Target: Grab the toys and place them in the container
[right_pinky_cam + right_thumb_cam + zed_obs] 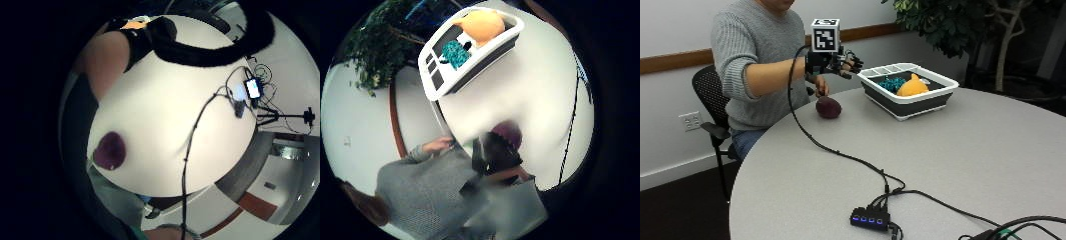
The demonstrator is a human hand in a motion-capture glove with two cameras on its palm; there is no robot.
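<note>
A dark purple, egg-shaped toy point(828, 107) lies on the round grey surface point(959, 165) near its edge by the seated person, apart from the container point(908, 90). That container is a white-rimmed, dark-walled rectangular tub standing upright on the surface. Inside it rest an orange rounded toy point(912, 86) and a teal, spiky-looking toy point(891, 83), side by side.

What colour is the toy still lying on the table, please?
Dark purple toy; shows best in the outside view.
</note>
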